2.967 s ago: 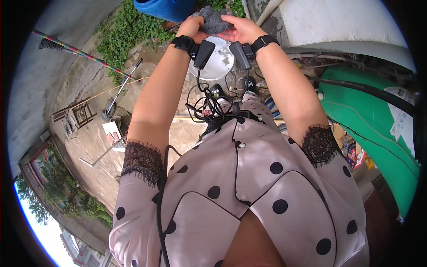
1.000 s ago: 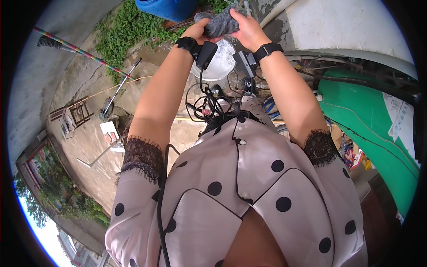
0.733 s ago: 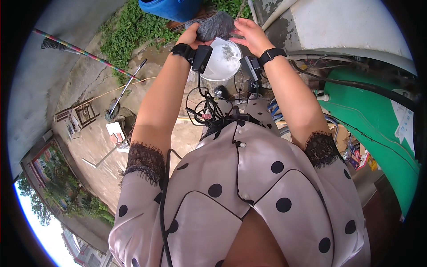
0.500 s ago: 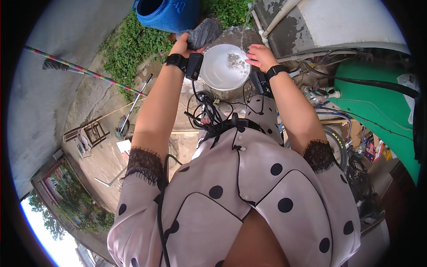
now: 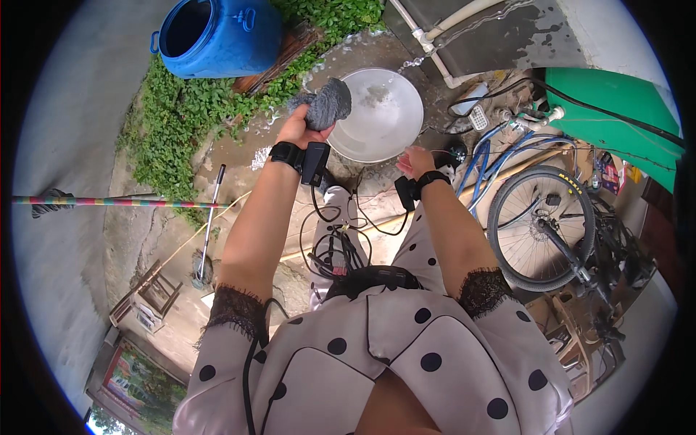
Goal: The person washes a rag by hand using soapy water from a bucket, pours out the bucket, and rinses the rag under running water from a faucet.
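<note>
My left hand [image 5: 299, 129] is closed around a bunched grey cloth [image 5: 328, 104], which overlaps the left rim of a round, light-coloured basin [image 5: 346, 142]. Cloudy water [image 5: 380, 119] with a patch of foam lies in the basin. By the near right rim, my right hand [image 5: 415, 161] has loosely bent fingers and nothing visible in them; whether it touches the rim I cannot tell. Each wrist wears a black strap with a small black device.
A blue barrel [image 5: 221, 40] stands at the far left beside green plants [image 5: 170, 116]. To the right are blue hoses [image 5: 487, 156], a bicycle wheel [image 5: 542, 228] and a green tank [image 5: 609, 109]. A mop [image 5: 203, 267] lies at left. Splashing water [image 5: 413, 63] shows beyond the basin.
My left hand has brought the grey cloth over the basin's left rim. My right hand has drawn back toward me, its spread fingers now bent. The view has shifted, showing more of the bicycle.
</note>
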{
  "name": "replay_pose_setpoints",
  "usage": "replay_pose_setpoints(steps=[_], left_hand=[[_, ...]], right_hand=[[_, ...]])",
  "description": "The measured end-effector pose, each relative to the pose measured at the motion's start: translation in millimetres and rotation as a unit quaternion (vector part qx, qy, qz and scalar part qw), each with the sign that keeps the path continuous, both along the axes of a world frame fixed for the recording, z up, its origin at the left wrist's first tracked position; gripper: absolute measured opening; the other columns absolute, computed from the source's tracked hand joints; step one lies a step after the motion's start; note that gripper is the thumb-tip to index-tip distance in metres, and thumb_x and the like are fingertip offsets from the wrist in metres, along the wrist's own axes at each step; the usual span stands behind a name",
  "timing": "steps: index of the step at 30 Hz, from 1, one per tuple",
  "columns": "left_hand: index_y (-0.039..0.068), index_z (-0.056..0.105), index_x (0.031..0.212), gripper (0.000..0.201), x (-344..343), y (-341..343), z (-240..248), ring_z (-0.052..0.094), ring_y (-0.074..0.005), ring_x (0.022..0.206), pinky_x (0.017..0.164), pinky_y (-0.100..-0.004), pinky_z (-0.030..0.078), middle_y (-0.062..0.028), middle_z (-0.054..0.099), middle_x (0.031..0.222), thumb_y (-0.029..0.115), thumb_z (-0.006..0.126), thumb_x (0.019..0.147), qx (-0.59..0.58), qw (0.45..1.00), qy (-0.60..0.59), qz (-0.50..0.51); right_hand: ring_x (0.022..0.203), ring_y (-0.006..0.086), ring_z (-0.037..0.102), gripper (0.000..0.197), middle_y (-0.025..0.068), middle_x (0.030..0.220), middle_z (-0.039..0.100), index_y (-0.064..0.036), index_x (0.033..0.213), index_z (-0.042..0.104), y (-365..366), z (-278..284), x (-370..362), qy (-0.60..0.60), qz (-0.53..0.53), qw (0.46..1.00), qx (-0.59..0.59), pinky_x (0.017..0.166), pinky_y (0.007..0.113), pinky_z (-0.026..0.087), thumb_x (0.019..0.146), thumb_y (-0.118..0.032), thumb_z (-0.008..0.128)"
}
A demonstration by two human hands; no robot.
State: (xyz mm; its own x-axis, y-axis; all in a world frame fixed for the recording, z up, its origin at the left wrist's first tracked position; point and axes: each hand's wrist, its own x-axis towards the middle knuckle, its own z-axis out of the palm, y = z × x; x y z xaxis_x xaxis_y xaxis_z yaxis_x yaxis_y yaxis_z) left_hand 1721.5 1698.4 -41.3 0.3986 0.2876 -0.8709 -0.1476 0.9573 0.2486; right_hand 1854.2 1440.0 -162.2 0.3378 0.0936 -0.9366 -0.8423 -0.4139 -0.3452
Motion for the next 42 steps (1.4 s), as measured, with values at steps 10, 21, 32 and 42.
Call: replay_pose_setpoints(steps=[10,21,32,42], left_hand=[[0.005,0.044,0.118,0.032,-52.1,-39.5,-38.6,0.053,-0.0267,0.106,0.092,-0.0427,0.044,-0.0122,0.053,0.117,0.018,0.044,0.089,0.014,0.995,-0.058,0.078],[0.005,0.045,0.118,0.033,-123.3,-52.6,-36.9,0.053,-0.0268,0.107,0.091,-0.0428,0.044,-0.0125,0.053,0.117,0.019,0.044,0.089,0.014,0.989,-0.019,0.145],[0.011,0.045,0.121,0.034,-130.7,-36.6,-38.0,0.049,-0.0263,0.112,0.093,-0.0433,0.042,-0.0089,0.052,0.121,0.025,0.043,0.090,-0.008,0.980,-0.063,0.188],[0.005,0.044,0.120,0.036,-172.7,-32.8,-66.0,0.051,-0.0278,0.110,0.093,-0.0442,0.043,-0.0119,0.052,0.120,0.021,0.047,0.087,-0.013,0.969,-0.069,0.237]], right_hand=[[0.095,0.0233,0.054,0.043,0.0102,0.102,0.054,-0.0053,0.112,0.047,-29.6,-130.1,-31.0,0.044,0.101,0.993,-0.038,0.068,0.037,0.050,0.075,-0.018,0.064],[0.085,0.0251,0.058,0.039,0.0147,0.100,0.054,0.0022,0.105,0.046,19.0,-60.2,-29.4,-0.005,-0.055,0.993,0.104,0.074,0.034,0.053,0.077,-0.021,0.059],[0.086,0.0203,0.058,0.054,0.0108,0.093,0.055,0.0000,0.099,0.050,31.0,-24.5,-24.7,-0.021,0.053,0.998,-0.016,0.075,0.031,0.048,0.076,-0.045,0.067],[0.076,0.0175,0.062,0.023,0.0089,0.092,0.060,0.0000,0.093,0.056,119.5,-119.0,15.8,-0.069,0.016,0.996,-0.055,0.062,0.027,0.053,0.083,-0.020,0.063]])
